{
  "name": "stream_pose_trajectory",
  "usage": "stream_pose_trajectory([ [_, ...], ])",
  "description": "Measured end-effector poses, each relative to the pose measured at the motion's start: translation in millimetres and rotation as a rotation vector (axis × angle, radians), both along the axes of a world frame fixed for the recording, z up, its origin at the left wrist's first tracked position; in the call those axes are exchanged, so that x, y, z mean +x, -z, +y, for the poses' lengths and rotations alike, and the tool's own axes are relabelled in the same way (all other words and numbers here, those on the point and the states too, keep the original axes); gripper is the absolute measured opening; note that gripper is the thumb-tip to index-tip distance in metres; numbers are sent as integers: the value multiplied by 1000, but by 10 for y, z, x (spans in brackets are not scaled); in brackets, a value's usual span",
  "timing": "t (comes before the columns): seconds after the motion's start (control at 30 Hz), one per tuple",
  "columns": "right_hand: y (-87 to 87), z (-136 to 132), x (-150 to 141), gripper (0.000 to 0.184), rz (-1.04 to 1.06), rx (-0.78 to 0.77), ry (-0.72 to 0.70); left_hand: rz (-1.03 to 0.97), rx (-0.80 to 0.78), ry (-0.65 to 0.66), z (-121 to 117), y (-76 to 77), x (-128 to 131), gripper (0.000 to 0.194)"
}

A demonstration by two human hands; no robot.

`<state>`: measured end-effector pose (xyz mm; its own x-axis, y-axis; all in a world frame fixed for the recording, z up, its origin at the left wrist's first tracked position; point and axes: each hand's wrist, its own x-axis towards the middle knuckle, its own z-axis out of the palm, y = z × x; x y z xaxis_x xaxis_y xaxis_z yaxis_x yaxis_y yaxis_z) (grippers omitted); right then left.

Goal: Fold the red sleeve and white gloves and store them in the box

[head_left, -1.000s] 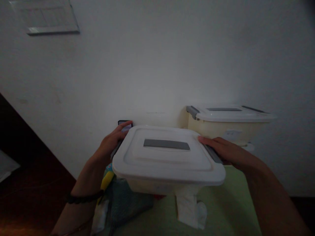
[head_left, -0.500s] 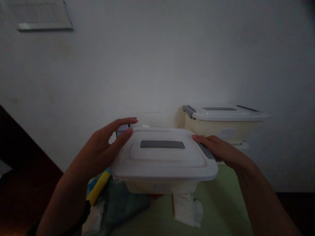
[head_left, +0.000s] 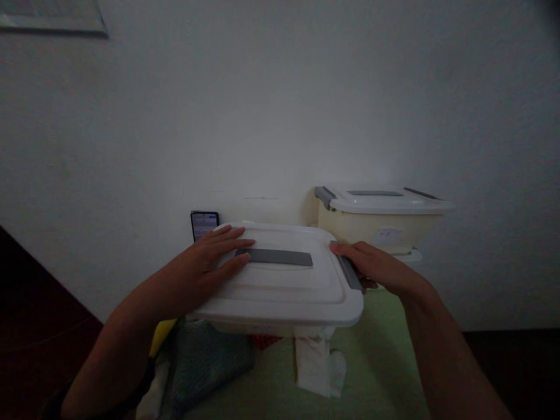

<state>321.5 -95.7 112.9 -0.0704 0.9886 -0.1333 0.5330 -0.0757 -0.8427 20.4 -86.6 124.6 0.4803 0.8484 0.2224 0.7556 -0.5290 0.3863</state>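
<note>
In the middle stands a cream storage box with a white lid, which has a grey strip across its top. My left hand lies on the lid's left part, fingers spread, the fingertips close to the grey strip. At the right edge my right hand grips the box by its grey side latch. The thumb is on top and the other fingers are curled below, partly hidden. The lid covers whatever the box contains.
Behind on the right, a second lidded box rests on another lid. A phone leans at the wall. A dark green cloth, a white cloth and a yellow item lie on the green-covered table.
My left hand has come down from above the left edge onto the lid, its fingers now spread there. The phone shows more fully. My right hand keeps its hold; the view has shifted slightly.
</note>
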Motion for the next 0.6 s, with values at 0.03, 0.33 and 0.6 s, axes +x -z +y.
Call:
stream_pose_trajectory([
  [0.03,1,1,13,43,14,1,-23,1,-1,-2,1,1,5,54],
  [0.33,285,171,164,49,138,-86,-134,-52,-13,-17,48,14,-40,53],
  [0.6,130,103,219,44,-78,32,-144,-296,9,-252,122,-33,-35,57],
])
